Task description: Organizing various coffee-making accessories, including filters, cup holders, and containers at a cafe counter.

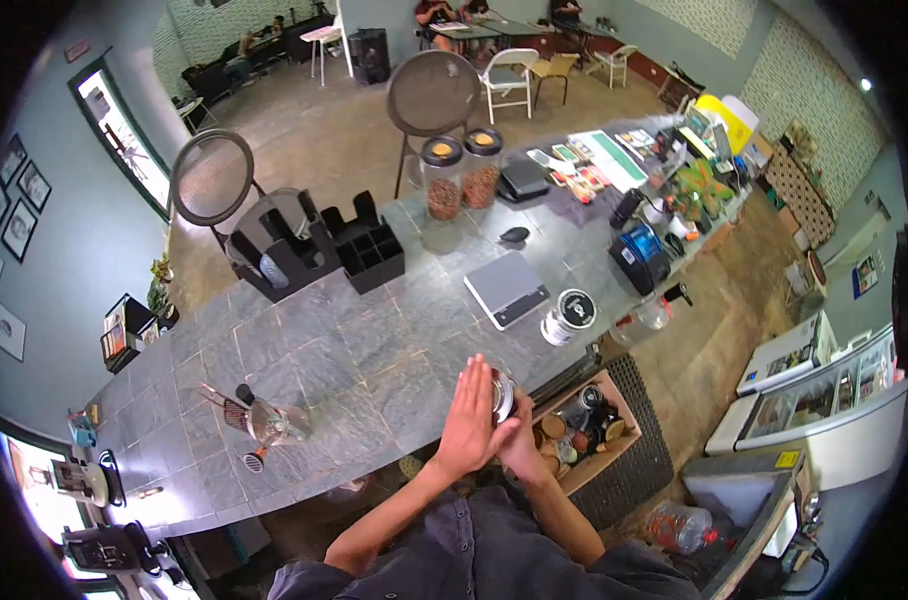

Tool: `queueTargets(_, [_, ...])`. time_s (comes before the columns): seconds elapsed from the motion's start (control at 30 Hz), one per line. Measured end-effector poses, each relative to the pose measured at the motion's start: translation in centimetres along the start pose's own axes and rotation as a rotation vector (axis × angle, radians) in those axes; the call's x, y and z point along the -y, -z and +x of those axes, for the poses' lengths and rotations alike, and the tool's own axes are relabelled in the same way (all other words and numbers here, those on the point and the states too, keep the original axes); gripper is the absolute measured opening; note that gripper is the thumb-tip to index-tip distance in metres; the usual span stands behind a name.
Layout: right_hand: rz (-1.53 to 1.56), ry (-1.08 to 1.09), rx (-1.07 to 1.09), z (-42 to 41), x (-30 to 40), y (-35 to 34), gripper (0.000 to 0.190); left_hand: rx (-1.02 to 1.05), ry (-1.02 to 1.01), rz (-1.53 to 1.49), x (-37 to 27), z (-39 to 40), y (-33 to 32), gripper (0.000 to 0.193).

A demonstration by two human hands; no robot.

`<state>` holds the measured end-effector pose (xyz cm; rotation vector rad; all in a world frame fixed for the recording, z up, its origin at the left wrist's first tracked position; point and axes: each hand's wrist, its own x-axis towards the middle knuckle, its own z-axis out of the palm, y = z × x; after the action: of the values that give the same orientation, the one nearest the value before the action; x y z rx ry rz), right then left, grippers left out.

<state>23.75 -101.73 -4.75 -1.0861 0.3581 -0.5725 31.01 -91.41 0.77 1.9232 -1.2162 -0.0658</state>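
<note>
My right hand [519, 435] holds a round metal container [503, 396] in front of my chest, above the counter's near edge. My left hand [471, 412] lies flat against the container's side or end, its fingers straight and together. Which part it touches I cannot tell. Beyond my hands, a grey digital scale [505, 289] lies on the tiled counter [364, 345]. Right of it stands a jar with a black lid [569, 316]. A black rubber air blower [514, 235] is behind the scale.
An open drawer or box of jars and lids [626, 431] is below, right of my hands. A glass vessel with a wooden-handled tool [277, 426] stands left on the counter. Black organizers [371, 259], two bean jars [444, 191] and a blue-black device [640, 259] stand farther back. People sit at far tables.
</note>
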Motion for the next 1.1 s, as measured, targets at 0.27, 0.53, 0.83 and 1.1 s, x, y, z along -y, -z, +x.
queueTargets(0.27, [-0.283, -0.063, -0.165, 15.8, -2.3, 0.3, 0.055, 0.199, 0.141, -0.147, 6.9, -7.1, 2.9, 0.078])
queueTargets(0.53, [-1.369, 0.138, -0.286, 25.6, -1.4, 0.8, 0.09, 0.133, 0.36, -0.32, 10.5, -10.4, 6.8, 0.07])
queueTargets(0.83, [-1.43, 0.471, -0.322, 17.7, -3.2, 0.1, 0.084, 0.154, 0.548, -0.761, 10.4, -8.9, 4.3, 0.074])
queueTargets(1.1, [-0.981, 0.355, 0.271, -2.5, -3.1, -4.7, 0.07, 0.182, 0.727, -1.966, 9.4, -5.0, -3.8, 0.097])
